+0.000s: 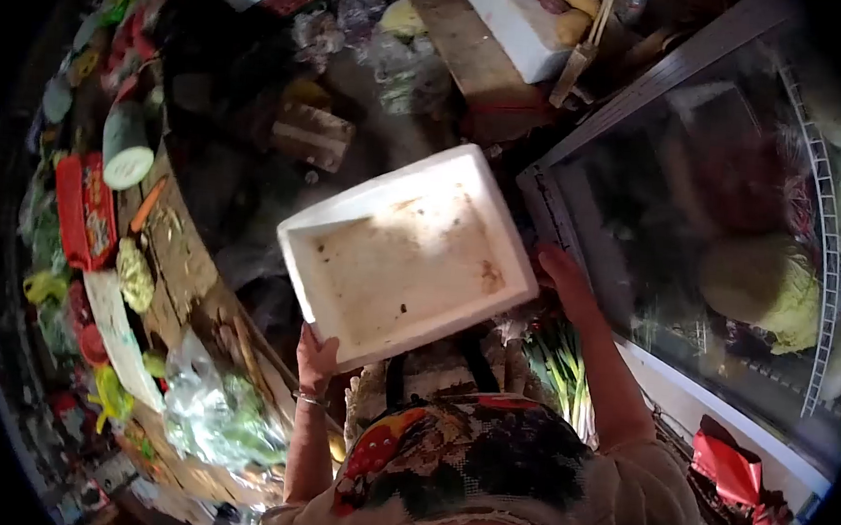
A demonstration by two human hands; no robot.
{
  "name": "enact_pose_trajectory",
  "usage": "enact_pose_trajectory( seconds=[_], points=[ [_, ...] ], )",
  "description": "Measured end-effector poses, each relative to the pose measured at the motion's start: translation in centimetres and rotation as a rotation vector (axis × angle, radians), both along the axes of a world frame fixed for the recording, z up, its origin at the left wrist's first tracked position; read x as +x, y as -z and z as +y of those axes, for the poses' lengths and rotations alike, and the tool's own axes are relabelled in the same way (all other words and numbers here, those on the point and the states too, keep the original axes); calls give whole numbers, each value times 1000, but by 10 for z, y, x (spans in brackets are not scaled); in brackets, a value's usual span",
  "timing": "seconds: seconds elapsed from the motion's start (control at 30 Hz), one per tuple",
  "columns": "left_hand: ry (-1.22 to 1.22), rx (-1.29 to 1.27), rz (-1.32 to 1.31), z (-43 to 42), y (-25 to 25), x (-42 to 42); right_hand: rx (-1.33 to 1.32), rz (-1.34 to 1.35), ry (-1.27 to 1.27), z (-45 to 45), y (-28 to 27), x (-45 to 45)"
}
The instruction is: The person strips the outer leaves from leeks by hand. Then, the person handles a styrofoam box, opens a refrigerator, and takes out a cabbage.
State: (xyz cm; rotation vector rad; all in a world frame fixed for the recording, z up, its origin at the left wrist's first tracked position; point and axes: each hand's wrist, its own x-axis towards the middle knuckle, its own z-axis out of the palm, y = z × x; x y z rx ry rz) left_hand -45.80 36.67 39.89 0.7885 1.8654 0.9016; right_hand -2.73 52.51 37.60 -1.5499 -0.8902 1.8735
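A white foam box [391, 270], empty and stained inside, is held tilted in front of my body. My left hand [316, 361] grips its lower left corner, with the thumb over the rim. At the box's right end, my right hand [566, 276] holds the side; some of its fingers are hidden behind the box. Green onions [561, 375] lie below my right hand. A plastic bag of green vegetables [220, 414] rests left of my left forearm.
On the left, a wooden counter [183, 246] carries a cut winter melon [128, 149], a carrot [149, 203] and a red tray [86, 210]. A glass-doored cooler [639, 210] with a cabbage stands close on the right. Another foam box [524, 31] sits at the top.
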Motion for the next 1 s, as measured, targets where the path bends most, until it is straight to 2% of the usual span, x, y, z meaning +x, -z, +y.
enact_pose_trajectory(
  seconds=[0.1,0.13,0.2,0.23,0.27,0.3,0.37,0.4,0.43,0.5,0.53,0.6,0.63,0.7,0.73,0.8,0.93,1.0],
  points=[
    [-26,-136,-26,23,21,-35,79,-173,-42,10,10,-13],
    [-49,-12,-62,32,28,-41,164,-235,-78,16,17,-17],
    [-106,-10,-131,71,14,-43,253,-314,-106,40,11,-24],
    [-183,-27,-189,84,9,-49,275,-482,-226,54,4,-28],
    [-147,-37,-262,98,7,-62,289,-644,-352,66,-3,-34],
    [-140,-42,-263,106,13,-78,283,-646,-347,80,-6,-40],
    [-30,-121,-69,128,30,-109,556,-1317,-663,111,-12,-54],
    [30,-92,-54,145,20,-118,519,-1319,-499,129,-15,-59],
    [45,-86,-53,159,19,-127,515,-1324,-482,144,-25,-60],
    [94,6,-227,184,21,-148,812,-1558,-366,171,-54,-60],
    [61,-32,-243,197,17,-152,805,-1560,-353,184,-69,-58],
    [85,-45,-166,221,9,-156,877,-1875,-409,211,-93,-53],
    [100,-58,-98,235,6,-154,853,-1890,-388,222,-99,-48],
    [118,-85,-122,256,0,-146,995,-1980,-454,243,-112,-33],
    [103,-114,-137,266,-1,-143,961,-2005,-431,255,-110,-24],
    [139,-97,-162,280,6,-138,444,-2011,-853,275,-99,-11],
    [202,-69,-122,306,1,-116,373,-1913,-779,287,-81,2],
    [198,-47,-165,316,18,-117,440,-1905,-601,296,-56,9]
  ],
)
